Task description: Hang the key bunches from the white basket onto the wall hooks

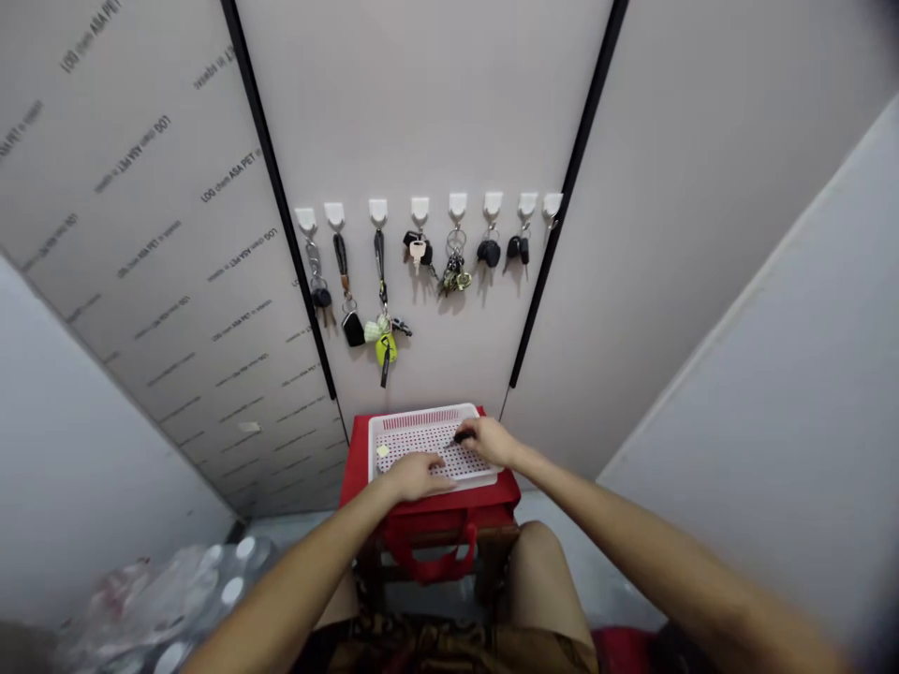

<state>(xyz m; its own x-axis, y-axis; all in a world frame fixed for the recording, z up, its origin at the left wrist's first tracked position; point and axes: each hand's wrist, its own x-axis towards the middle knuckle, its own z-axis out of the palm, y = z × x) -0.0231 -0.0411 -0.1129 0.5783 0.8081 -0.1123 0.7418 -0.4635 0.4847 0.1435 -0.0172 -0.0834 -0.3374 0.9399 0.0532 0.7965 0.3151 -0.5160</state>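
A white perforated plastic tray (421, 415) lies on a red bag (435, 501) in front of me. My right hand (488, 441) pinches a dark key (458, 438) over the tray, its thin blade pointing left. My left hand (414, 476) rests palm down on the tray's near side, with nothing visible in it. A small pale yellow item (383, 451) lies on the tray's left side. Above, a row of white adhesive hooks (456, 205) holds several key sets on the wall, including a lime-green fob (386, 349).
A red strap (428, 552) hangs from the bag over a wooden stool (449, 538). Printed board panels with black trim surround the hooks. Plastic-wrapped bottles (161, 599) lie at lower left, and my knees are below the stool's edge.
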